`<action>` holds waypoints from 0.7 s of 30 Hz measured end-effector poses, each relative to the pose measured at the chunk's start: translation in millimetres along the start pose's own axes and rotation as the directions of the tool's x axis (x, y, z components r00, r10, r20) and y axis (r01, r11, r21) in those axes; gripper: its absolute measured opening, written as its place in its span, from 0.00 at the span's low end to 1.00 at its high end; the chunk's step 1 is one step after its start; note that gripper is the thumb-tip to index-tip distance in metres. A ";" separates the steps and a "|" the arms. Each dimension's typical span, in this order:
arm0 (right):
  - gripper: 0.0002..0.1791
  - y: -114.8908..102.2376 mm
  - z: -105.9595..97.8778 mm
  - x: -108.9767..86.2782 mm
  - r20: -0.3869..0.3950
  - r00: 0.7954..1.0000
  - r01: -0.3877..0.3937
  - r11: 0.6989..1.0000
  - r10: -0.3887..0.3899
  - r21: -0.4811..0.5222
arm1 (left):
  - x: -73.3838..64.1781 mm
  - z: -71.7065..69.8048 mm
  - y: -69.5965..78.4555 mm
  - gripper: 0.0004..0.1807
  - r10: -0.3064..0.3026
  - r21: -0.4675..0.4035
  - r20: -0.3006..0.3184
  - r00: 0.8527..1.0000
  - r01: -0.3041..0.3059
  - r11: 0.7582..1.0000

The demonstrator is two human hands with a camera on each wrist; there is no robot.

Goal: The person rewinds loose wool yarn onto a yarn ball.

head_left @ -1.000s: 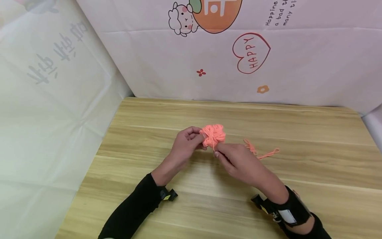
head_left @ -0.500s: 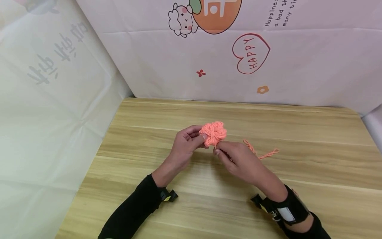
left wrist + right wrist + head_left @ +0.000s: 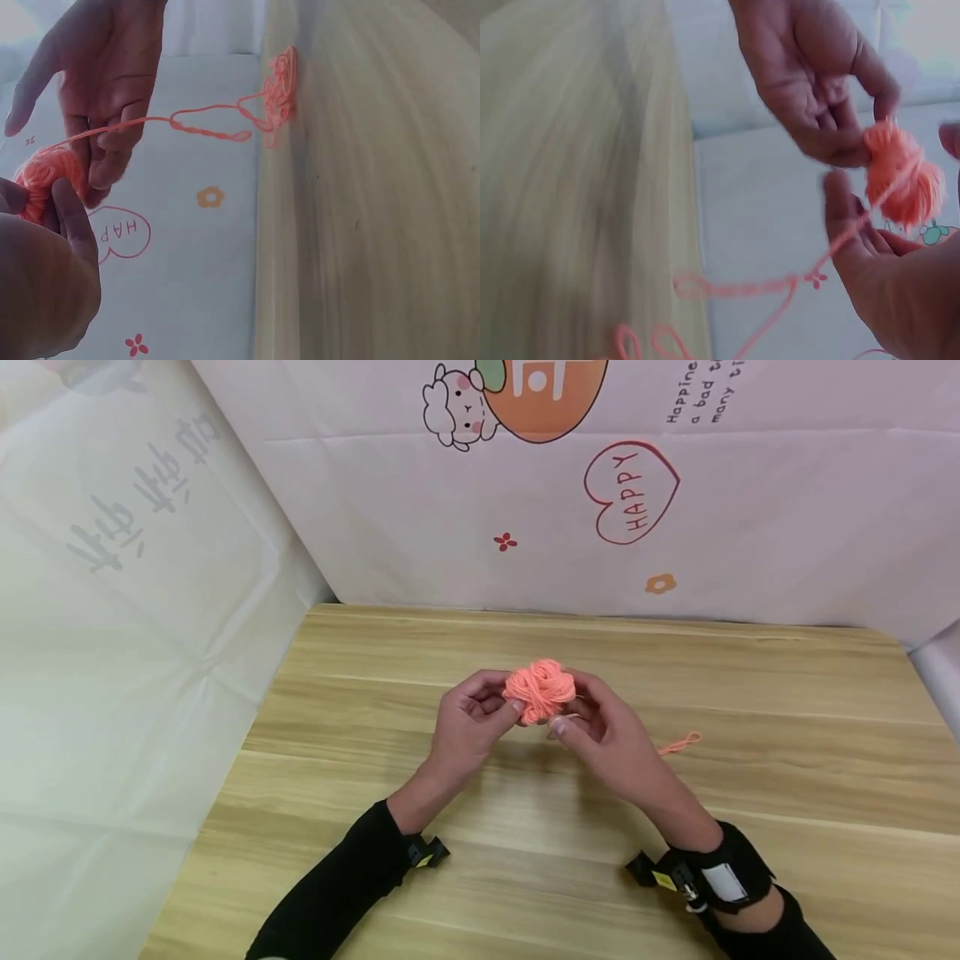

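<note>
Above the table, a small ball of coral yarn is pinched between the thumb and fingers of my left hand. My right hand is at the ball's right side, its fingers reaching behind and its thumb spread away from them. From the ball a strand runs across the right fingers and down to the table, as the left wrist view shows. The right wrist view has the yarn ball wound with wraps around its middle. Part of the ball's back is hidden by fingers.
A loose tangle of the same yarn lies on the wooden table, mostly behind the right hand in the head view, where a looped end shows. A white printed sheet rises at the table's back, another at the left.
The right hand has let its pinch on the strand below the ball spread apart and moved up beside the ball. The ball has risen slightly in the left hand's hold.
</note>
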State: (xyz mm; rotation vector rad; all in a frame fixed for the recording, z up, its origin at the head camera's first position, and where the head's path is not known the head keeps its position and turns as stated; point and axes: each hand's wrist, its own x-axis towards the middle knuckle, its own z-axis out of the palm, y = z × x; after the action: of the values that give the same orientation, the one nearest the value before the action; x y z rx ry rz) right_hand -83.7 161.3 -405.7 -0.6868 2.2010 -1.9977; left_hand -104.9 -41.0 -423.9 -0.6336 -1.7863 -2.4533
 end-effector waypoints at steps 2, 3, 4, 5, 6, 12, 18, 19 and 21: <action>0.27 0.2 0.9 -0.6 -0.051 0.999 -0.007 0.999 0.009 0.043 | -1.0 2.1 -1.2 0.15 -0.016 0.011 0.007 1.000 0.016 1.000; 0.25 0.6 1.2 -0.7 -0.073 0.997 -0.014 0.999 0.017 0.044 | -1.7 3.1 -1.9 0.15 -0.026 0.016 0.010 1.000 0.026 1.000; 0.23 1.3 1.3 -1.0 -0.091 0.995 -0.023 0.999 0.026 0.036 | -2.4 3.9 -2.6 0.14 -0.036 0.021 0.013 0.999 0.036 0.999; 0.21 2.0 1.1 -1.1 -0.103 0.994 -0.031 0.999 0.033 0.024 | -3.0 4.6 -3.2 0.13 -0.047 0.031 0.015 0.999 0.047 0.998; 0.19 2.7 0.3 -1.1 -0.110 0.993 -0.037 0.999 0.038 0.012 | -3.6 5.1 -3.9 0.13 -0.059 0.042 0.019 0.998 0.058 0.997; 0.15 0.3 -15.2 0.0 -0.034 0.998 -0.060 0.998 0.061 0.023 | -2.4 0.1 1.8 0.15 -0.142 0.210 0.168 0.975 0.105 0.972; 0.13 -9.5 -32.6 -2.6 0.150 0.988 -0.039 0.998 0.044 -0.041 | 4.6 -5.4 38.8 0.20 -0.222 0.320 0.381 0.897 0.097 0.943; 0.13 -9.9 -33.3 -2.9 0.170 0.984 -0.033 0.998 0.043 -0.059 | 5.0 -5.6 41.2 0.20 -0.227 0.327 0.391 0.892 0.096 0.940; 0.12 -9.3 -32.7 -3.3 0.193 0.980 -0.029 0.996 0.046 -0.089 | 4.9 -5.3 42.3 0.19 -0.244 0.346 0.407 0.880 0.099 0.933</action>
State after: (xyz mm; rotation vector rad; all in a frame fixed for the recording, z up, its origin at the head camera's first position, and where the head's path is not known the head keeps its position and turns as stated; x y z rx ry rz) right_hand -90.0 192.3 -392.9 -0.8068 2.1769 -1.7449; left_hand -99.6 -59.1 -385.4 -1.1163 -2.4368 -2.1590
